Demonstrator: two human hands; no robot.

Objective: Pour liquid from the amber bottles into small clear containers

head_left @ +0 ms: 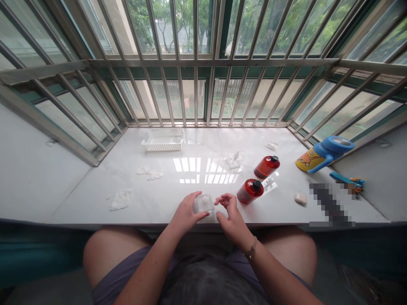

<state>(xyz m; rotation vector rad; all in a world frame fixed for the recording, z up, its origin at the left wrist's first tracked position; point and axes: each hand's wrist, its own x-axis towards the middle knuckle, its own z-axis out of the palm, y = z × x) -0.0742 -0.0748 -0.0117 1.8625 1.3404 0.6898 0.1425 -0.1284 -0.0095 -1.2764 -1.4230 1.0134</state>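
Near the front edge of the white sill, my left hand (186, 213) is wrapped round a small clear container (204, 203), thumb on its near side and fingers on its far side. What the container holds, if anything, is too faint to make out. Just to its right is my right hand (230, 213), fingers curled and apart, with nothing visible between them. Close beyond the right hand stands a red bottle with a black cap (250, 192). A second red bottle (266, 167) stands a little farther back.
A white perforated basket (163, 141) sits at the back left. Crumpled tissues (121, 200) lie on the left, and a small clear item (235, 159) lies mid-sill. To the right are a blue and yellow cup (324, 154), a pale lump (300, 198) and a teal tool (346, 181). Metal bars (210, 63) border the back.
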